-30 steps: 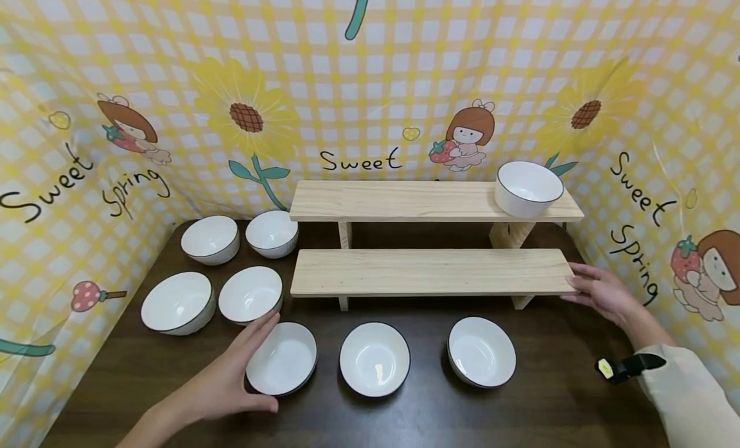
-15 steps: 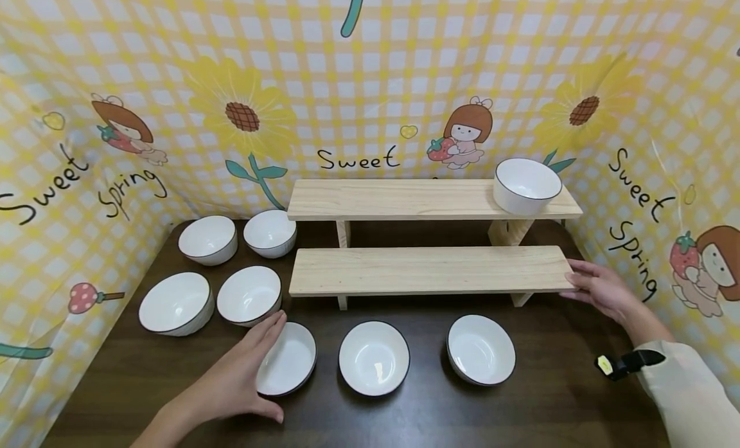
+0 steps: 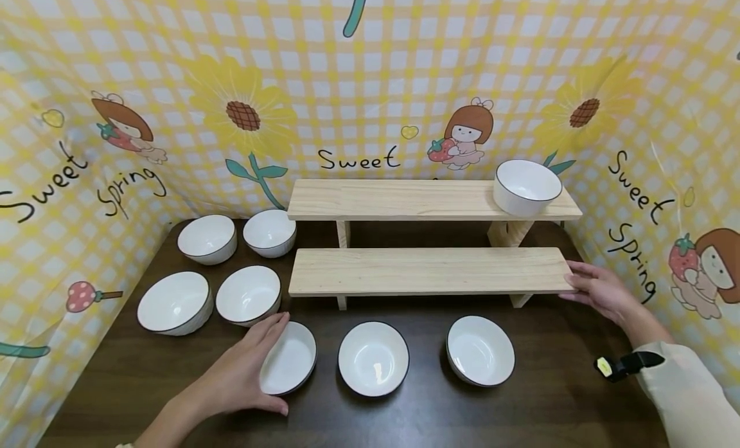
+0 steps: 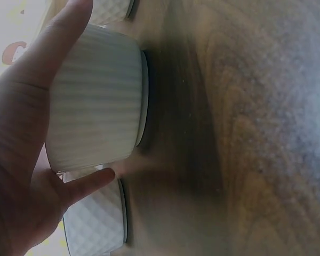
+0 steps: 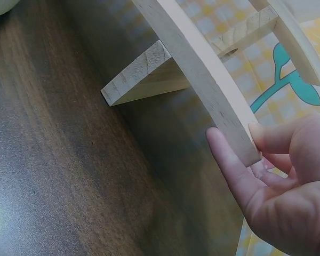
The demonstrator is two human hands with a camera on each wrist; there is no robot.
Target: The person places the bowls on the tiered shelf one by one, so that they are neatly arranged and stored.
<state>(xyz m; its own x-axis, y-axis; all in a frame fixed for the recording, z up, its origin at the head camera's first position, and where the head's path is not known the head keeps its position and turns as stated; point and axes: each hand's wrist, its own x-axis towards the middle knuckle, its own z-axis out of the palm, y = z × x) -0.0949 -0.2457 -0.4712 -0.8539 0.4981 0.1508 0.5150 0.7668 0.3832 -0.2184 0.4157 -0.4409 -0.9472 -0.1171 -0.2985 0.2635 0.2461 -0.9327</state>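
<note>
A white bowl (image 3: pixel 295 358) with a dark rim stands on the dark table at the front left. My left hand (image 3: pixel 239 374) reaches round its left side, fingers and thumb spread and fairly straight. In the left wrist view the bowl's ribbed outer wall (image 4: pixel 96 101) is close to this hand (image 4: pixel 21 144); firm contact cannot be made out. My right hand (image 3: pixel 601 294) holds the right end of the lower board of a two-tier wooden shelf (image 3: pixel 428 271). The right wrist view shows the fingers (image 5: pixel 229 165) and thumb pinching the board's end.
Two more bowls, a middle one (image 3: pixel 373 359) and a right one (image 3: pixel 480 351), stand before the shelf. Several bowls cluster at the left, including a large one (image 3: pixel 175 303). Another bowl (image 3: pixel 527 188) sits on the upper board's right end. Patterned cloth (image 3: pixel 370 81) surrounds the table.
My left hand has shifted slightly right, covering more of the bowl's left side. The right hand stays at the board's end, and the bowls keep their places.
</note>
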